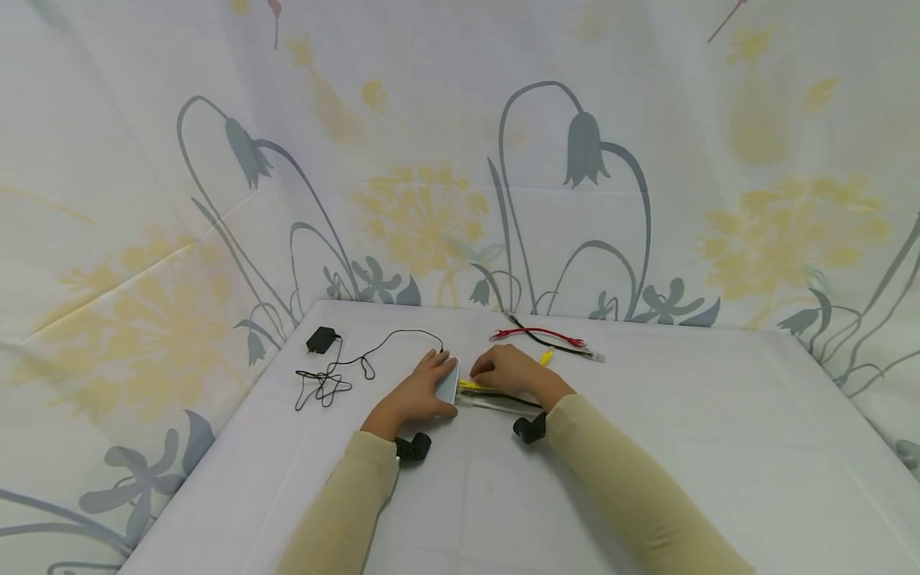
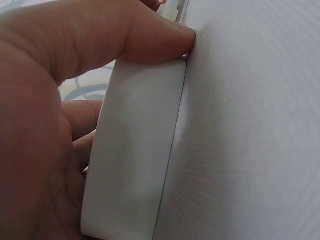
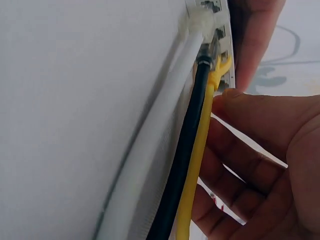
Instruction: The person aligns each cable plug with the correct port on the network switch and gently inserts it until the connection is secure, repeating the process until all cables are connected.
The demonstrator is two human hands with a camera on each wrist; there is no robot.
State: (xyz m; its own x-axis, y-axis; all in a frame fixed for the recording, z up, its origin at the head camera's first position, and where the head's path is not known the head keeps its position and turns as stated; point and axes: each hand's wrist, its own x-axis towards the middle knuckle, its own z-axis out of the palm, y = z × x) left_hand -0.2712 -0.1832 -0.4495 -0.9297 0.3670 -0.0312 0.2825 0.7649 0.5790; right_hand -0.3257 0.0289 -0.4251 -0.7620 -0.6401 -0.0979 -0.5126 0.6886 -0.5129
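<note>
My left hand (image 1: 424, 387) grips a white network switch (image 2: 135, 150) by its ends, the thumb against the near one. Along its right side runs a row of ports (image 3: 222, 32). A white network cable (image 3: 155, 125), a black one (image 3: 187, 135) and a yellow one (image 3: 197, 150) lead to these ports, side by side. My right hand (image 1: 506, 369) is on the far side of the cables, fingers bent. Its thumb tip is right by the yellow plug at the switch's edge; the cable hides the other fingertips, so I cannot tell whether they pinch it.
A black power adapter (image 1: 321, 339) lies at the back left, its thin cord (image 1: 323, 383) tangled and running to the switch. Red (image 1: 539, 329) and black (image 1: 546, 342) cables cross at the back. A yellow cable end (image 1: 547, 357) shows beyond the right wrist. Behind hangs a flower-patterned cloth (image 1: 460, 120).
</note>
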